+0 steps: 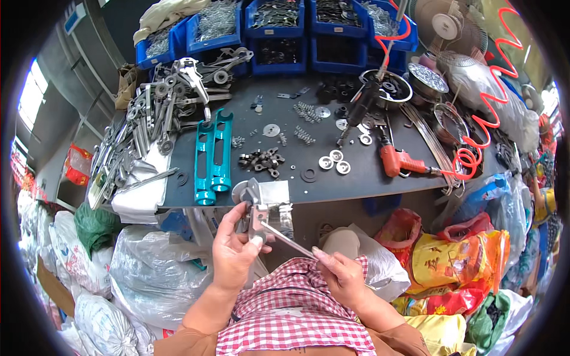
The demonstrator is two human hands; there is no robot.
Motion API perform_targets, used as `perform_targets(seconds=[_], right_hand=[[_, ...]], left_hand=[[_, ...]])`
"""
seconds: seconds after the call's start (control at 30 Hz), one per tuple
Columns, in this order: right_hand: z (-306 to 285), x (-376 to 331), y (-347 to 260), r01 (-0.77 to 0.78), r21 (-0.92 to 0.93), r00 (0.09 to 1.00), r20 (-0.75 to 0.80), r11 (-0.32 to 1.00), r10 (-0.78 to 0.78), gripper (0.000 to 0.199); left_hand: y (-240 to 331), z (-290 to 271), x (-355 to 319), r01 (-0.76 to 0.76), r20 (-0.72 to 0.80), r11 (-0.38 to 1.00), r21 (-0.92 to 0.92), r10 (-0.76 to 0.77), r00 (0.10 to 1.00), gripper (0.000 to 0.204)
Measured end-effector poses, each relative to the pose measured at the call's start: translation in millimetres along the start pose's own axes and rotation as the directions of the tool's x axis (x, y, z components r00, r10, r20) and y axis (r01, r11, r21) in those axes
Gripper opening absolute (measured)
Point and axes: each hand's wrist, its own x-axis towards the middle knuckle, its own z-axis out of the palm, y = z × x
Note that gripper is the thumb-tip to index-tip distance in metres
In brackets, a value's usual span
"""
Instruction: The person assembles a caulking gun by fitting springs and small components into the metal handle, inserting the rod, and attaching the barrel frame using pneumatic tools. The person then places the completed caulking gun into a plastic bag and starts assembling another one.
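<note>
My left hand [233, 258] is closed around a flat metal bracket [257, 218], held upright just off the front edge of the table. In my right hand [344, 276] is a thin metal rod [289, 240], pinched near its lower end. The rod slants up to the left, and its far tip meets the bracket's face; whether it goes into a hole I cannot tell. Close behind the bracket, a shiny metal fixture [280, 221] sits at the table edge. Small dark metal pieces [262, 161] lie in a heap beyond it.
Two teal holders [214, 155] stand left of centre, beside piled metal arms [169, 98]. Blue bins [275, 15] of parts line the back. A red air tool [401, 161] with a coiled hose [488, 121] lies right, below a hanging driver [363, 102]. Bags [160, 273] crowd both sides.
</note>
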Motion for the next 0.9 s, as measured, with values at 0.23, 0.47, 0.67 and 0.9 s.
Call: perform_targets(seconds=[0.23,0.47,0.67,0.9], right_hand=[[-3,10,-5,-0.046,0.05,0.994,0.101,0.998,0.041,0.043],[5,30,10,-0.435,0.372,0.872,0.402,0.82,0.28,0.035],[20,41,7,-0.657,0.449,0.741,0.535,0.606,0.407,0.028],[28,30,10,0.042,-0.132,0.988,0.156,0.99,-0.021,0.031]], left_hand=[[-15,-30,7,-0.593,0.285,0.377,0.712,0.616,0.735,0.06],[6,-49,13,-0.606,0.422,0.168,0.778,0.575,0.701,0.064],[4,-53,14,-0.527,0.362,0.185,0.829,0.541,0.759,0.066],[6,-60,18,-0.515,0.373,0.213,0.83,0.473,0.798,0.067]])
